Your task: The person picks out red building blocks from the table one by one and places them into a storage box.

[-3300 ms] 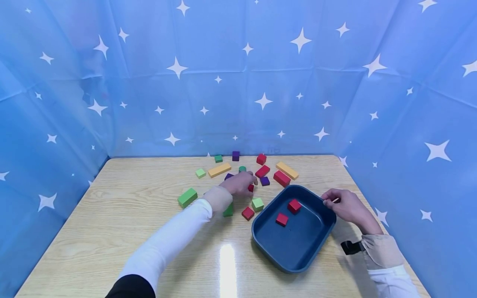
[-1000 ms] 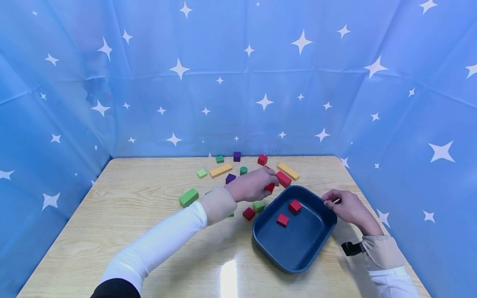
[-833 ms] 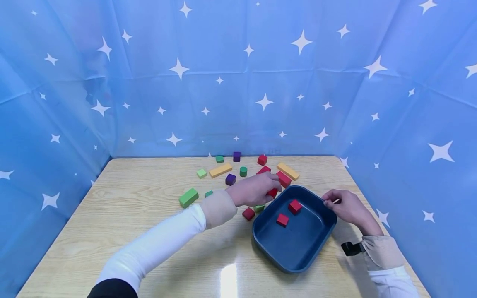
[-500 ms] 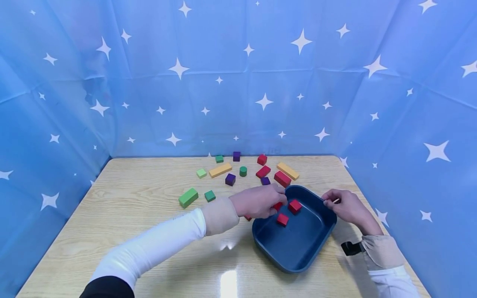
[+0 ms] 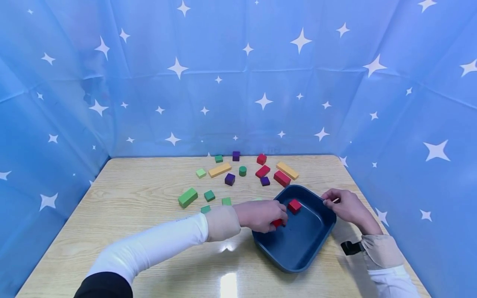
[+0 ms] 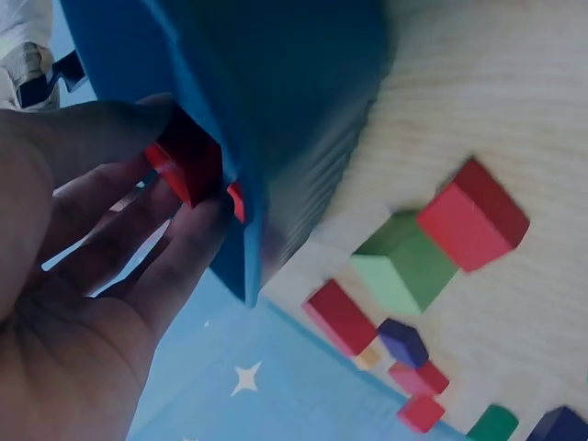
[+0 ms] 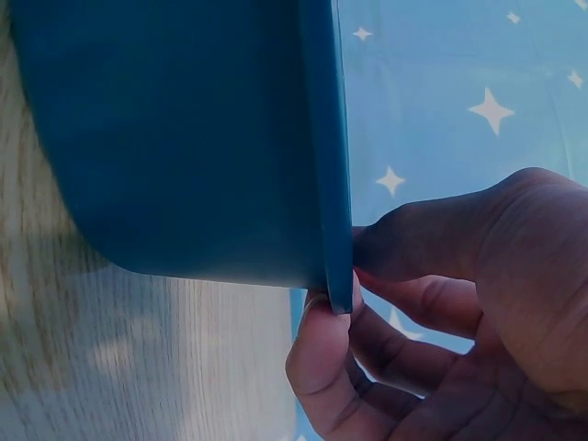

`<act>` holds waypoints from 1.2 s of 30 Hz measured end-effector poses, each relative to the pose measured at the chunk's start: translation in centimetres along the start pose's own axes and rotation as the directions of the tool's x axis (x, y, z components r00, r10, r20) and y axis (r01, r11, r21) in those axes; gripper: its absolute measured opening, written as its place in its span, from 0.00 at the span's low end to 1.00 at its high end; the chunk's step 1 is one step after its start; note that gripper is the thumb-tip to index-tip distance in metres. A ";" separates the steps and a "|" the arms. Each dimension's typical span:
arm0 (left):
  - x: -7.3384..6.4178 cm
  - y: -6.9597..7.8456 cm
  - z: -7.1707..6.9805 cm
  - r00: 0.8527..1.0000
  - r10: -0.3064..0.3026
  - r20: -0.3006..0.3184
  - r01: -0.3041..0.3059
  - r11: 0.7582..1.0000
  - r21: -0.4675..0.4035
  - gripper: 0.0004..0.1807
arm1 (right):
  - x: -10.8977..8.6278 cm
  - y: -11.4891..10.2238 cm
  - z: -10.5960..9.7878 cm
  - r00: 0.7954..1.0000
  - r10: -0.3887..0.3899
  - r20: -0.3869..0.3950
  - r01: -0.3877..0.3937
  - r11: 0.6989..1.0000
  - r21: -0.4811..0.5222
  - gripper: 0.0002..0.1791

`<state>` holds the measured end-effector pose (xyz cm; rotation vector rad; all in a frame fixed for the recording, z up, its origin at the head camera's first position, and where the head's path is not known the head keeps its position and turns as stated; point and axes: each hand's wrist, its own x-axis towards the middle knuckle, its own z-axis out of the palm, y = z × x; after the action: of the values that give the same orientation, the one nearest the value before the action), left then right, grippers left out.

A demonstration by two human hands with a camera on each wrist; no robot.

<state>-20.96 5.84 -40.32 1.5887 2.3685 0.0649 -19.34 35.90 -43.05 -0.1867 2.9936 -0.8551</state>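
My left hand [image 5: 262, 215] is over the left side of the dark blue tray [image 5: 298, 252], its fingers inside the rim. In the left wrist view it pinches a red block [image 6: 188, 161] between thumb and fingers. Another red block [image 5: 294, 206] lies on the tray floor; my left hand covers part of the tray's near-left corner. With thumb and fingers, my right hand [image 5: 344, 205] pinches the tray's right rim, seen closely as the blue rim [image 7: 338, 184] in the right wrist view.
Beyond the tray lie a red block [image 5: 282, 178], a flat red block [image 5: 262, 171], a purple block [image 5: 265, 181] and a yellow bar [image 5: 287, 170]. Farther left are a bright green block [image 5: 188, 197], a green cylinder [image 5: 242, 171] and several other blocks. A starry blue curtain [image 5: 238, 103] borders the table.
My left hand has gone from among the loose blocks, rightward and toward me, to over the tray with a red block in its fingers. My right hand stays on the rim.
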 end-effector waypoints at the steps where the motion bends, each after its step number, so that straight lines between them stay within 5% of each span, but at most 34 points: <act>1: 0.1 0.0 0.1 1.000 0.000 0.012 0.000 1.000 -0.005 0.19 | 0.0 0.0 0.0 1.000 0.001 0.001 -0.001 1.000 0.001 0.06; 13: 0.6 0.6 2.6 0.991 -0.020 0.133 0.016 0.999 0.032 0.16 | 0.1 -0.2 0.0 1.000 -0.002 -0.003 0.002 1.000 0.007 0.06; 36: 1.2 1.0 3.1 0.985 -0.063 0.158 0.065 0.998 -0.005 0.13 | 0.0 0.0 0.0 1.000 -0.002 -0.004 0.002 1.000 -0.005 0.06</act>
<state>-19.72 6.95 -43.36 1.4551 2.2912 -0.0604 -19.36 35.91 -43.06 -0.1888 3.0003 -0.8499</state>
